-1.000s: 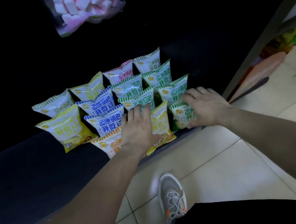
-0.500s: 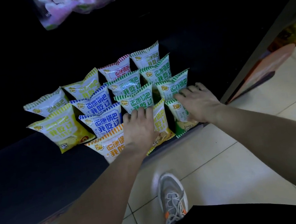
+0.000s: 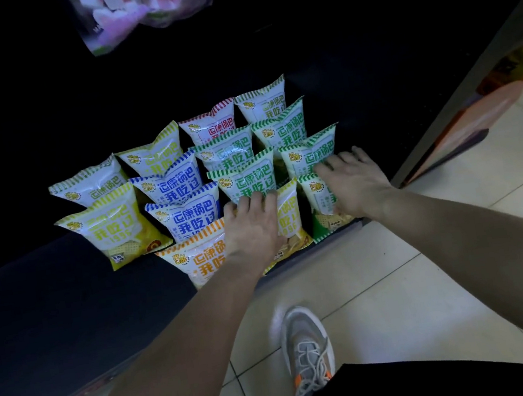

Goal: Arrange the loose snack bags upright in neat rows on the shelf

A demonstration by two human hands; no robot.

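"Where stood the snack bags (image 3: 182,188)?"
"Upright in rows on the shelf (image 3: 52,308), at twelve o'clock."
"And the left hand (image 3: 252,229)?"
"Flat-fingered against the front row; the right hand (image 3: 354,182), at its two o'clock, pressed likewise, fingers spread."

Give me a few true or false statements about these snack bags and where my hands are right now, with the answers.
1. The left hand lies over the right side of the orange-striped bag. True.
2. The right hand grips the marshmallow bag. False: it lies spread on green-striped bags at the right end; the marshmallow bag hangs above, untouched.
3. Two blue-striped bags stand one behind the other. True.
4. All the bags lie on the floor tiles. False: they stand on the dark shelf.
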